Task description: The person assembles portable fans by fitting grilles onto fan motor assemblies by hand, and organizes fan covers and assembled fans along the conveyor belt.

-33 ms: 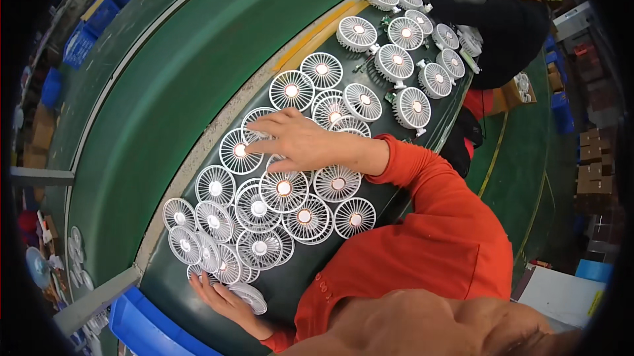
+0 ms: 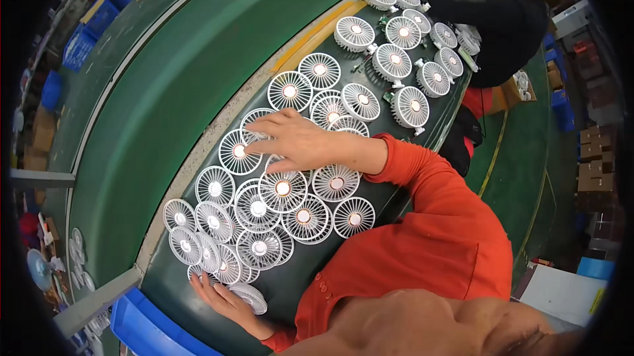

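Crates of blue plastic (image 2: 99,19) sit at ten o'clock beyond the broad green conveyor belt (image 2: 185,78), and a blue plastic bin (image 2: 142,329) sits at seven o'clock. Just right of the bin, the left hand (image 2: 221,300) lies at the near edge of the dark green bench (image 2: 297,283), fingers spread against one white round plastic fan grille (image 2: 251,296); whether it grips that grille I cannot tell. The heap of white round fan grilles (image 2: 264,211) overlaps up towards the centre. There the right hand (image 2: 297,143) rests open, palm down, fingers splayed across several grilles, holding none. At one o'clock a co-worker in a black sleeve (image 2: 502,26) stands by white fans with stems (image 2: 409,105). Nothing has shifted against the other picture: both hands and the heap lie as they did, so the work on the heap stands where it was.
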{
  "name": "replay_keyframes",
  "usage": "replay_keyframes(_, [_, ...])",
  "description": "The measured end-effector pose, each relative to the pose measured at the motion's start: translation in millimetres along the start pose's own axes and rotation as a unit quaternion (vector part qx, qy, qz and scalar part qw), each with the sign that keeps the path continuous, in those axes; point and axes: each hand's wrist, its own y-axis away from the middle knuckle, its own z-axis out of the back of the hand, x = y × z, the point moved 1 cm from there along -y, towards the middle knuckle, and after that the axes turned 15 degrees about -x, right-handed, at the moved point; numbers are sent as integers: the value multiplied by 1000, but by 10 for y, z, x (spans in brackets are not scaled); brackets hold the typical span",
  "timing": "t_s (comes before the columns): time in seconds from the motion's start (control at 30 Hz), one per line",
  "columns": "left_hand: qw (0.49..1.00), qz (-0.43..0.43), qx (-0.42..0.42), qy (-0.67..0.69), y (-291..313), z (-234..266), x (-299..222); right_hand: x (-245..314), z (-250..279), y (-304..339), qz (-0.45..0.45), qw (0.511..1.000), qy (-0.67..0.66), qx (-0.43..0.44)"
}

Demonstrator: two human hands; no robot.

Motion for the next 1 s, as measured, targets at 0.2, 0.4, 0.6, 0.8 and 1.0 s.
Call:
replay_keyframes(0.2, [1000, -4, -19, 11, 18, -37, 17, -111, 364, -56, 11, 999, 14, -46])
replay_keyframes(0.4, [1000, -13, -25, 1, 24, -28, 51, -568, 1099, 46, -86, 977, 174, -88])
replay_keyframes(0.6, [1000, -5, -24, -6, 42, 24, 41, -1561, 1424, 69, -254, 914, 316, 0])
replay_keyframes(0.8, [1000, -6, -21, 5, 23, -24, 33, -2177, 1688, 182, -276, 891, 358, -23])
replay_keyframes(1.0, [1000, 5, -11, -3, 37, -11, 59, -1712, 1922, 536, -264, 916, 298, -56])
